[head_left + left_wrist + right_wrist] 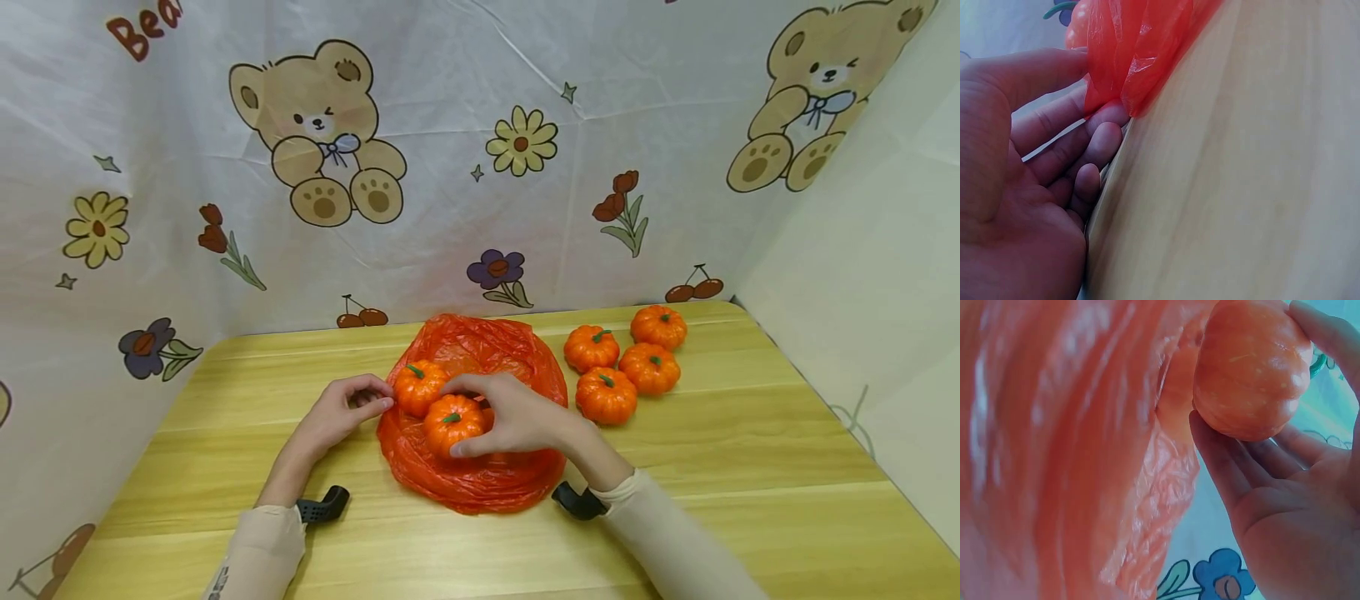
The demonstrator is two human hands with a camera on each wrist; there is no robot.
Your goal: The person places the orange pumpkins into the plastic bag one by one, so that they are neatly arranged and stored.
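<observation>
A red plastic bag (487,492) lies spread open on the table, its rim rolled out around it. My right hand (521,414) grips a small orange pumpkin (452,429) with a green stem over the bag's opening, thumb on the near side and fingers on the far side. In the right wrist view the pumpkin (1250,369) sits between thumb and fingers, beside the crinkled plastic. Another pumpkin (418,387) is at the bag's left side, inside the rim. My left hand (337,417) pinches the bag's left edge; the left wrist view shows thumb and fingertips at the plastic (1138,50).
Several more orange pumpkins (606,397) stand in a cluster right of the bag. The wooden table (720,500) reaches back to a cloth (442,208) printed with bears and flowers. A pale wall (862,275) stands on the right.
</observation>
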